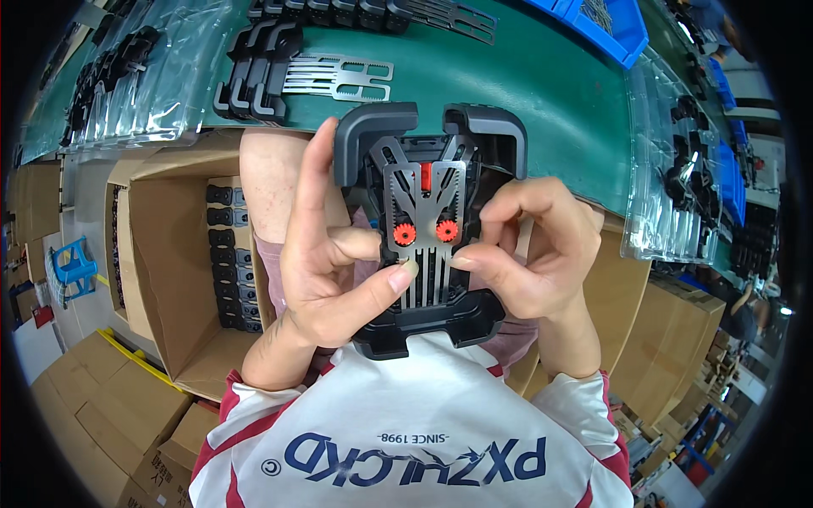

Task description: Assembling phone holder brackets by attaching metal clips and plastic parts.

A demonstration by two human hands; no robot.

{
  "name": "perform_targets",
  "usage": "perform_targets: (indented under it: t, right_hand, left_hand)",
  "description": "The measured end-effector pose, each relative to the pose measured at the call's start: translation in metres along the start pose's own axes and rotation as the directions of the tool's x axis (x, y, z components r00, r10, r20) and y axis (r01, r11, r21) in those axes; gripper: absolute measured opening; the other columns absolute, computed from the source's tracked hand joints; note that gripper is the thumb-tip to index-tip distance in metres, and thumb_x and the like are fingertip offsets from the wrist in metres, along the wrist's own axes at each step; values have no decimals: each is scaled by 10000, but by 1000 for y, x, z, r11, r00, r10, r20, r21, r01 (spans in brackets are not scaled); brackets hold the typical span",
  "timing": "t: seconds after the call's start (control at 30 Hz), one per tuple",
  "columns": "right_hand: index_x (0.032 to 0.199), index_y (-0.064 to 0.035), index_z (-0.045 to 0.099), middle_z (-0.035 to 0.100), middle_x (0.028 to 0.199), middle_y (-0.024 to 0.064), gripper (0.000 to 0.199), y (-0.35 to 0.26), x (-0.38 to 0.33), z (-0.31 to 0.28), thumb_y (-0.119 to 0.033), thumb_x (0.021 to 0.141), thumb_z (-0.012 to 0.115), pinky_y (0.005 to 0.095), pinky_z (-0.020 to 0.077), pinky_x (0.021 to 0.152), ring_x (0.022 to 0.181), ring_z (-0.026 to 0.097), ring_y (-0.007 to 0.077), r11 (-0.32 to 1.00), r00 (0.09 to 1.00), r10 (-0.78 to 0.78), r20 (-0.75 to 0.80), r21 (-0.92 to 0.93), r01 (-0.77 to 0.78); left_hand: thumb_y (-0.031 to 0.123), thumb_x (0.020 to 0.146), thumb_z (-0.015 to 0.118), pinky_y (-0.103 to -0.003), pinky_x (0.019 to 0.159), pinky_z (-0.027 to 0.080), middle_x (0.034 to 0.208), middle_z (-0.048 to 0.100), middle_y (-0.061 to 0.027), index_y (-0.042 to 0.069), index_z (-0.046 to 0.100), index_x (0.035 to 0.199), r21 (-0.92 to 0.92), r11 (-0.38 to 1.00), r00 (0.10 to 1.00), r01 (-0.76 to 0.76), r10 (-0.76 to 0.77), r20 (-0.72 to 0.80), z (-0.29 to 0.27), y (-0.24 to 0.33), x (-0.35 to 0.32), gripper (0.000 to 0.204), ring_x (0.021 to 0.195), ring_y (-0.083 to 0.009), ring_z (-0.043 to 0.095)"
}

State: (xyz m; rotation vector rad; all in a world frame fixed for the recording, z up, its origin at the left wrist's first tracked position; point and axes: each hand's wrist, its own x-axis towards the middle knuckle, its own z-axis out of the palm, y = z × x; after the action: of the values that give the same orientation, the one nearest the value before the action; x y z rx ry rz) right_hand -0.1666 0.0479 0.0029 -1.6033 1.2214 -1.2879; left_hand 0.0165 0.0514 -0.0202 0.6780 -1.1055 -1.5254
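Note:
I hold a black plastic bracket [428,326] with two hooked arms at its top, close over my lap. A toothed metal plate [423,199] lies in its middle, with a red slider and two small red gears [405,234] on it. My left hand [326,254] grips the bracket's left side, thumb pressed on the metal strips below the gears, forefinger raised straight up. On the right side my right hand [529,254] holds the bracket, thumb and forefinger pinching at the plate's right edge near the second red gear [446,229].
A green table [525,85] lies ahead with black brackets and loose metal plates [339,78], clear bags of parts [135,76] at left and right, and a blue bin [614,21]. An open cardboard box [182,279] with stacked black parts stands at my left; more cartons surround me.

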Motion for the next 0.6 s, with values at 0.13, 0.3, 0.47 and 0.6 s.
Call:
perform_targets:
  t: [0.13, 0.3, 0.47, 0.6]
  right_hand:
    - [734, -23, 629, 558, 574, -3, 131, 9, 1, -3, -23, 704, 757, 187, 300, 427, 456, 387, 51, 995, 989, 92, 117, 36, -97]
    - [730, -8, 619, 541, 576, -7, 125, 13, -5, -1, -21, 738, 743, 184, 284, 430, 468, 378, 44, 939, 974, 197, 115, 265, -221]
    - [703, -11, 600, 518, 581, -24, 134, 11, -2, -1, -11, 763, 719, 180, 282, 443, 482, 364, 40, 796, 926, 358, 117, 481, -368]
    - [683, -17, 585, 511, 588, -31, 147, 7, -1, 0, -1, 778, 697, 173, 283, 452, 491, 360, 35, 833, 927, 351, 130, 410, -373]
  left_hand:
    - [-97, 717, 557, -305, 1018, 345, 1445, 311, -266, -100, 110, 1440, 8, 1000, 1000, -5, 5, 2, -1, 2, -2, 850, 1266, -316, 432]
    - [-98, 719, 554, -310, 1022, 342, 1442, 316, -267, -108, 110, 1436, 14, 1000, 1000, -9, 9, -2, 0, 2, -2, 844, 1260, -319, 439]
    - [-100, 720, 551, -314, 1026, 339, 1438, 322, -268, -115, 109, 1432, 31, 999, 1000, -11, 12, -13, 1, 3, 1, 838, 1254, -322, 447]
    - [-101, 722, 548, -318, 1030, 337, 1435, 327, -269, -121, 109, 1429, 30, 999, 999, -33, 32, 22, 4, 1, 3, 833, 1249, -324, 452]
